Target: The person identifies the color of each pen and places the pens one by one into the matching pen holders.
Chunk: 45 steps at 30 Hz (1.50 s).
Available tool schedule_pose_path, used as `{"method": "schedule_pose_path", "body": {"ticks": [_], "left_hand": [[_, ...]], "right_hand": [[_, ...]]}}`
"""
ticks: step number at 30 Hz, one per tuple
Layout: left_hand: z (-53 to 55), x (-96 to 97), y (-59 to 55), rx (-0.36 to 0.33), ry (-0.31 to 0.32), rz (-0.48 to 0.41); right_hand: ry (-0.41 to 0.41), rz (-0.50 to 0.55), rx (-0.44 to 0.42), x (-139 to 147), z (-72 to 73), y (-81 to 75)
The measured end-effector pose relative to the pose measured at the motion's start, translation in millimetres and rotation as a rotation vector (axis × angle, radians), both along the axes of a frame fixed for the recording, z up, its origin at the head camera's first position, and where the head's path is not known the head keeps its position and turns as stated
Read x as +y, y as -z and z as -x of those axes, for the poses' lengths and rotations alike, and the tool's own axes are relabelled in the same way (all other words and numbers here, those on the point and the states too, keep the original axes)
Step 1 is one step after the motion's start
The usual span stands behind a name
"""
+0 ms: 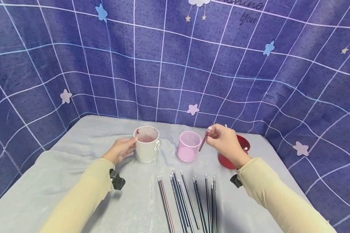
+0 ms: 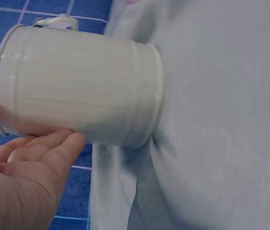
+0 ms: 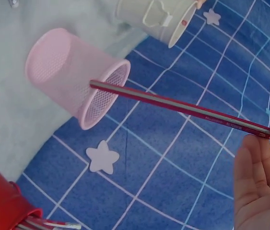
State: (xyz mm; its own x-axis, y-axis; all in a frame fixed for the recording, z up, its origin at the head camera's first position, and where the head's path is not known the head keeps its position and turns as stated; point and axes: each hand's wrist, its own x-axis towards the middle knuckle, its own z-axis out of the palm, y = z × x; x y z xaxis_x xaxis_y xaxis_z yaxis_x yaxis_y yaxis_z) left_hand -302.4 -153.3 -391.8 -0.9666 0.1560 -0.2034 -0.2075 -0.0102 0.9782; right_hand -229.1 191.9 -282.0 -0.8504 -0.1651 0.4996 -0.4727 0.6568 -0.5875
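near the far edge of the tablecloth (image 1: 134, 207), my right hand (image 1: 226, 142) pinched a red pencil (image 1: 204, 141) beside the pink cup (image 1: 187, 153) — my left hand (image 1: 121, 150) gripped the white bucket (image 1: 145, 152).

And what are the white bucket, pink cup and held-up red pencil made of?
White bucket: probably painted metal; it has a soft shine and a thin rim. Pink cup: likely painted metal mesh, since tiny holes show, though plastic is possible. Red pencil: maybe wood under glossy paint; no bare wood shows.
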Motion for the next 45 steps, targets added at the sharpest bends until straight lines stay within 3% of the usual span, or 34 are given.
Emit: {"method": "schedule_pose_path", "body": {"ticks": [4, 11, 20, 27, 33, 39, 45], "left_hand": [[0.2, -0.7, -1.9, -0.049, -0.014, -0.065], [1.4, 0.8, -5.1, -0.033, -0.003, 0.01], [-5.3, -5.5, 2.9, -0.013, 0.001, 0.047], [-3.8, -3.3, 5.5, -0.006, 0.008, 0.058], [-2.8, -2.3, 3.7, 0.015, 0.002, 0.077], [-3.3, -4.4, 2.5, 0.023, -0.007, 0.082], [-2.8, -2.6, 2.0, 0.017, -0.002, 0.087]], "right_hand": [[0.022, 0.01, 0.023, 9, 1.6, -1.5], [0.076, 0.066, 0.069, 34, 4.6, -8.2], [0.185, 0.09, 0.144, 63, 4.9, -17.6], [0.235, 0.051, 0.189, 86, 10.3, -30.5], [0.328, 0.011, 0.224, 104, 11.7, -43.7], [0.385, 0.036, 0.231, 117, 19.2, -44.0], [0.433, -0.026, 0.195, 122, 24.1, -37.9]]}}
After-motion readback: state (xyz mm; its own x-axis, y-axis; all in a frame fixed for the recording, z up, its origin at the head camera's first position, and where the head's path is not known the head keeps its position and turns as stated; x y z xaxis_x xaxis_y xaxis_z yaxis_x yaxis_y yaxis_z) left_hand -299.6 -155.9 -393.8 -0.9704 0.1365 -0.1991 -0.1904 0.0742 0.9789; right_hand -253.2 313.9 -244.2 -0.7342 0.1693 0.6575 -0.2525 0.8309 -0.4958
